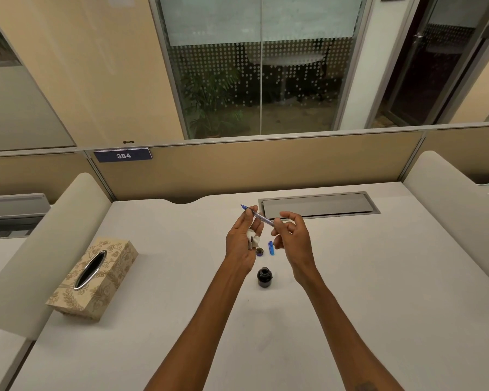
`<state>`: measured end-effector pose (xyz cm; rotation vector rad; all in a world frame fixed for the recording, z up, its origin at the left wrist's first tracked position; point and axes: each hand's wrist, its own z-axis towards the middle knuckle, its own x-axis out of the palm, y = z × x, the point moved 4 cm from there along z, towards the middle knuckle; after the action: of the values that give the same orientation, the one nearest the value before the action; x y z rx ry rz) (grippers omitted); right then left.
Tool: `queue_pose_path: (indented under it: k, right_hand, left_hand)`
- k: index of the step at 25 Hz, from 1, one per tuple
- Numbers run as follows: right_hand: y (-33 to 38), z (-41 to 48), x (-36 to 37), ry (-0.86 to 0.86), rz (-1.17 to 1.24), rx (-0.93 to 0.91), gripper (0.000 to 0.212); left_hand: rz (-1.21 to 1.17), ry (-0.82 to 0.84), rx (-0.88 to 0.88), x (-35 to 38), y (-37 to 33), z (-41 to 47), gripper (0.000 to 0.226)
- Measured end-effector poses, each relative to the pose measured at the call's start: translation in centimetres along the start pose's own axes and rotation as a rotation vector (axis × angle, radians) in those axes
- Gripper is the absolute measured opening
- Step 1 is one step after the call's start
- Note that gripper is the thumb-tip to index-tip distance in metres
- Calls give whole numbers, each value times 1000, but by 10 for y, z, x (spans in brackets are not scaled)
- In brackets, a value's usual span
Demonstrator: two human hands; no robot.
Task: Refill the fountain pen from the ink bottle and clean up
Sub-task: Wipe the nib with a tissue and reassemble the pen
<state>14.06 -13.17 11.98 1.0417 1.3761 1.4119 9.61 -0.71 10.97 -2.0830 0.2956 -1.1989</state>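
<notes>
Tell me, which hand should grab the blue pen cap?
Probably the right hand: the pen cap lies just beside it. The left hand grips the fountain pen and a tissue wad.

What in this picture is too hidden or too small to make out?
Head view only:
- Ink level in the ink bottle: glass too dark.
- The pen nib: too small, partly behind the left hand.
- The white piece in that hand: mostly covered by fingers.
- The right hand grip: fingertips hide it.
</notes>
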Motion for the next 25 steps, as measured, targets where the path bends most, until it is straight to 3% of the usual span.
queue_pose_path:
  k: [2,6,9,13,18,20,25]
  right_hand:
    - [-2,0,1,11,-12,11,1]
    - [-4,2,1,43,-61,1,19]
    - [-6,3,-2,109,-110,9,22]
    - [-5,7,-3,211,-372,-109,14]
    - [-17,14,-4,163,-511,-202,8]
    - [-24,14,-4,165,-559,-213,17]
    - [-47,13,-18,39,-562,-105,17]
  left_hand:
    - [-7,-5,5,0,-1,1,26]
    - [13,-12,3,-2,1,3,30]
    - [37,-9,-3,-3,2,4,28]
    - [133,-17,-19,-7,5,6,18]
    - [216,-60,-17,-12,17,8,17]
    - [221,-63,-41,-14,23,10,20]
    - [205,-41,-158,-26,36,18,35]
